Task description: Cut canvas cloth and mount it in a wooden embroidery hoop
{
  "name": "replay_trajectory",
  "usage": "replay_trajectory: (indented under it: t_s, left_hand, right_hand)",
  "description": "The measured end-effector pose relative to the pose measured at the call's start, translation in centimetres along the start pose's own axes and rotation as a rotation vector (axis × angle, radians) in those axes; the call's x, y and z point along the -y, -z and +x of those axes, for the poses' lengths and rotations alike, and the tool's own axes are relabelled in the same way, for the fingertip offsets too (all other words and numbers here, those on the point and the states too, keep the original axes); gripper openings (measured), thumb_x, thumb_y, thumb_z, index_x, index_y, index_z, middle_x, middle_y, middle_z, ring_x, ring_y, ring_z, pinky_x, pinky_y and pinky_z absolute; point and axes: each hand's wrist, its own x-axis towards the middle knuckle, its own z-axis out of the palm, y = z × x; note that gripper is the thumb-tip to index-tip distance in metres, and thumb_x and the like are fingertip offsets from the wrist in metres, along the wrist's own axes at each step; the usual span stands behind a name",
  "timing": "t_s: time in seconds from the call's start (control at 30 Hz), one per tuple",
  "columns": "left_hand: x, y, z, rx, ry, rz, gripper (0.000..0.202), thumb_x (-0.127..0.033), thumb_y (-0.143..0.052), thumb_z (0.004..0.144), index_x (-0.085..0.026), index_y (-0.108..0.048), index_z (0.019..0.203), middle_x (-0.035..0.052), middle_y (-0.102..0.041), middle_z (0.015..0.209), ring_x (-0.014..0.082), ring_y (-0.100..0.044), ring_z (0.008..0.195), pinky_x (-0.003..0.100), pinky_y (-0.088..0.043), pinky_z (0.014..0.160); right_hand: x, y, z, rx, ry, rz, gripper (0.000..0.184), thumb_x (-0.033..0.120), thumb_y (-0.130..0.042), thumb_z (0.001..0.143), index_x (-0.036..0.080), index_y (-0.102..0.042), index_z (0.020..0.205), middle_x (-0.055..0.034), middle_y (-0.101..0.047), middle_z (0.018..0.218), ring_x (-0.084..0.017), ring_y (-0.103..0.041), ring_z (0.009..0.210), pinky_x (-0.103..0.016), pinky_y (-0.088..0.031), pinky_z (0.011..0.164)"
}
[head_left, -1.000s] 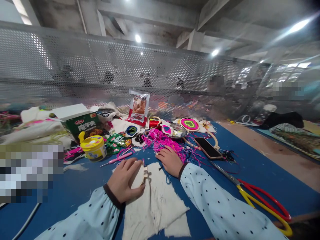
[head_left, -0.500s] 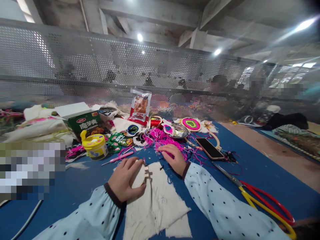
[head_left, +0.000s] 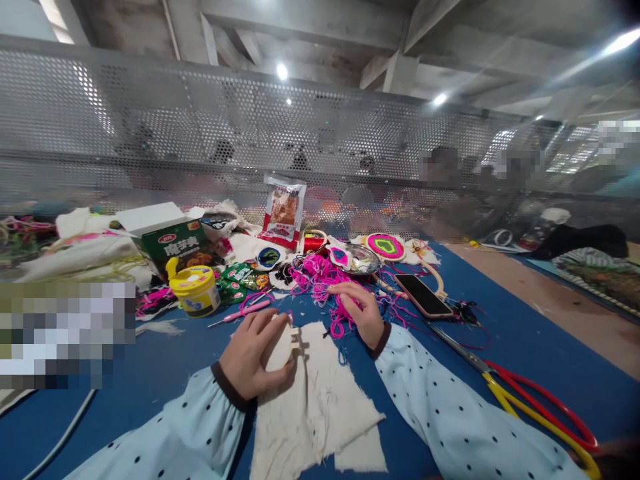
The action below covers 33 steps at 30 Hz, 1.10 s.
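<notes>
At your left on the blue table [head_left: 165, 373], a green box [head_left: 175, 248] stands behind a yellow tub [head_left: 195, 297]; a pink-handled tool [head_left: 245, 313] lies near the tub. Your left hand [head_left: 257, 353] grips a small pale hoop [head_left: 281, 351], fingers over its top, thumb at its lower edge, with white cloth [head_left: 325, 400] spread beside and below. Bright pink yarn [head_left: 317, 272] lies beyond. Your right hand [head_left: 363, 312] is at the yarn's near edge, fingers part-curled, thumb close to them; whether they pinch a strand, you cannot tell. Farther right lie a phone [head_left: 423, 295] and large scissors [head_left: 480, 363].
</notes>
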Motion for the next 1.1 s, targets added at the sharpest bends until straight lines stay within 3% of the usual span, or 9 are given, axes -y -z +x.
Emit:
replay_trajectory:
  t_s: [0.13,0.33,0.5,0.63,0.77,0.9,1.0,1.1]
  left_hand:
    - [0.3,-0.3,-0.1,0.005,0.025,-0.11,0.063,-0.04,-0.061,0.067,-0.016,-0.046,0.123,0.0131,-0.048,0.12,0.0308,-0.042,0.113,0.046,-0.036,0.096]
    - [0.9,-1.2,-0.3,0.021,0.231,-0.589,0.061,-0.044,-0.062,0.069,-0.018,-0.047,0.123,0.0115,-0.05,0.122,0.0287,-0.047,0.112,0.043,-0.036,0.098]
    - [0.8,-1.1,0.1,0.216,0.498,-1.283,0.062,-0.046,-0.059,0.071,-0.018,-0.047,0.125,0.0099,-0.059,0.114,0.0243,-0.058,0.092,0.035,-0.047,0.077]
    - [0.6,-1.0,0.4,0.248,0.618,-1.519,0.061,-0.045,-0.063,0.066,-0.016,-0.052,0.118,0.0101,-0.063,0.104,0.0216,-0.06,0.08,0.03,-0.046,0.069]
    - [0.3,-0.9,0.3,0.218,0.621,-1.473,0.06,-0.043,-0.066,0.062,-0.016,-0.055,0.115,0.0094,-0.063,0.103,0.0225,-0.059,0.085,0.03,-0.046,0.072]
    - [-0.4,-0.6,0.1,0.155,0.613,-1.218,0.064,-0.044,-0.066,0.063,-0.018,-0.051,0.12,0.0077,-0.06,0.109,0.024,-0.057,0.091,0.032,-0.046,0.075]
    - [-0.6,-0.5,0.1,0.078,0.569,-0.979,0.064,-0.043,-0.067,0.062,-0.016,-0.05,0.119,0.0096,-0.057,0.114,0.0265,-0.054,0.101,0.035,-0.044,0.085]
    - [-0.5,-0.7,0.1,0.038,0.471,-0.809,0.061,-0.042,-0.065,0.065,-0.017,-0.049,0.118,0.0103,-0.054,0.116,0.0274,-0.051,0.107,0.04,-0.04,0.093]
  right_hand:
    - [0.4,-0.9,-0.1,-0.024,-0.185,0.194,0.012,0.029,-0.062,0.076,0.018,-0.065,0.08,-0.0036,-0.064,0.08,-0.015,-0.06,0.075,-0.03,-0.048,0.071]
    - [0.7,-2.2,-0.9,-0.021,-0.508,0.553,0.026,0.028,-0.073,0.063,0.019,-0.054,0.079,0.0029,-0.06,0.069,-0.012,-0.061,0.059,-0.025,-0.05,0.059]
    - [1.5,-2.5,-1.3,0.02,-0.573,0.644,0.037,0.028,-0.075,0.062,0.02,-0.056,0.094,0.0018,-0.061,0.079,-0.015,-0.066,0.068,-0.026,-0.052,0.061]
    - [1.7,-2.7,-1.4,0.05,-0.596,0.624,0.032,0.031,-0.073,0.064,0.017,-0.059,0.089,0.0001,-0.063,0.074,-0.014,-0.066,0.066,-0.025,-0.053,0.061]
    - [1.5,-2.9,-1.6,0.058,-0.637,0.606,0.031,0.034,-0.072,0.065,0.017,-0.055,0.083,0.0006,-0.064,0.065,-0.013,-0.064,0.059,-0.024,-0.051,0.055]
    - [1.9,-3.1,-2.2,0.083,-0.593,0.527,0.03,0.037,-0.071,0.067,0.018,-0.05,0.078,0.0035,-0.061,0.058,-0.011,-0.059,0.047,-0.022,-0.047,0.046]
    - [2.8,-3.1,-3.1,0.088,-0.374,0.302,0.023,0.034,-0.068,0.071,0.019,-0.051,0.077,0.0031,-0.061,0.063,-0.011,-0.061,0.054,-0.023,-0.049,0.052]
    - [3.7,-3.1,-4.1,0.117,-0.014,-0.026,0.014,0.029,-0.065,0.075,0.02,-0.055,0.074,0.0009,-0.062,0.067,-0.011,-0.061,0.061,-0.023,-0.047,0.059]
